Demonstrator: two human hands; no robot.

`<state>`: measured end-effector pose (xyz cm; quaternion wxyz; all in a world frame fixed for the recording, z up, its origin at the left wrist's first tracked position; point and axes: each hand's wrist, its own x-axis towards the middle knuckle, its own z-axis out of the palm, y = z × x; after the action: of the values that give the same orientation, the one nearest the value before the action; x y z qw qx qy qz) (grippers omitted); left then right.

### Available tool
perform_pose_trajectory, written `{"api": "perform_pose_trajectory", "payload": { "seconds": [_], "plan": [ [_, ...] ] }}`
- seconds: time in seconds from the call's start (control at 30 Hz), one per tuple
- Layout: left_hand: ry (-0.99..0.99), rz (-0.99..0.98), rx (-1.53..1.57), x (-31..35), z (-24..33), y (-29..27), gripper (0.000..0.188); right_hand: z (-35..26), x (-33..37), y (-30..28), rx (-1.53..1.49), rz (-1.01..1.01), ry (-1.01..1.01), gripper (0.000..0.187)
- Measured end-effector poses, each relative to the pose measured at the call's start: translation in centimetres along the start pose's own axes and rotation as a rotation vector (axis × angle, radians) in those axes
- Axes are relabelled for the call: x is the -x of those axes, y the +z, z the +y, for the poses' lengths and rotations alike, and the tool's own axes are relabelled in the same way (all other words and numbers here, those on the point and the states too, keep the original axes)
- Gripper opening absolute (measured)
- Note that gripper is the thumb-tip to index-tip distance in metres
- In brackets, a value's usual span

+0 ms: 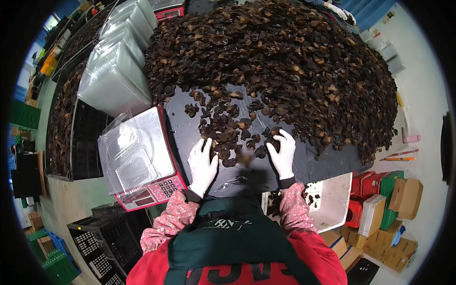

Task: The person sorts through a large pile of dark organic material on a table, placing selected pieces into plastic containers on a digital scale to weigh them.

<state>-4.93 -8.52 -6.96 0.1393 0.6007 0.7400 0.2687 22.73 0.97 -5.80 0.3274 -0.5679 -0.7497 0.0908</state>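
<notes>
Both my hands wear white gloves and rest at the near side of a black-covered table (308,164). My left hand (202,166) has its thumb apart from its fingers, beside a loose patch of dark brown wood ear mushrooms (223,137). My right hand (283,154) faces it from the other side of that patch, thumb and fingers spread around a few dark pieces at its fingertips. Neither hand visibly grips anything. Between them a small brownish blur (245,156) hangs over the table, too smeared to name. Beyond lies a big heap of the same mushrooms (280,57).
At left stand a red-framed scale (164,142) with a clear plastic container (130,159) on it, and stacked clear containers (116,71). A white bin (332,204) sits below the table edge at right. Across the heap appears another person's gloved hand (337,10). Black crates (107,242) stand lower left.
</notes>
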Motion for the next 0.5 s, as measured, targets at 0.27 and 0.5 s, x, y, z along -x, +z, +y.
{"api": "perform_pose_trajectory", "payload": {
  "seconds": [0.27,0.5],
  "plan": [
    [-0.107,0.100,0.261,0.4,-0.7,0.0,0.066,-6.3,-6.5,6.1,0.226,-0.245,-0.291,0.037],
    [-0.227,0.168,0.415,-0.1,-2.0,1.1,0.064,-1.6,-6.6,5.0,-0.035,-0.255,-0.168,0.021]
  ]
}}
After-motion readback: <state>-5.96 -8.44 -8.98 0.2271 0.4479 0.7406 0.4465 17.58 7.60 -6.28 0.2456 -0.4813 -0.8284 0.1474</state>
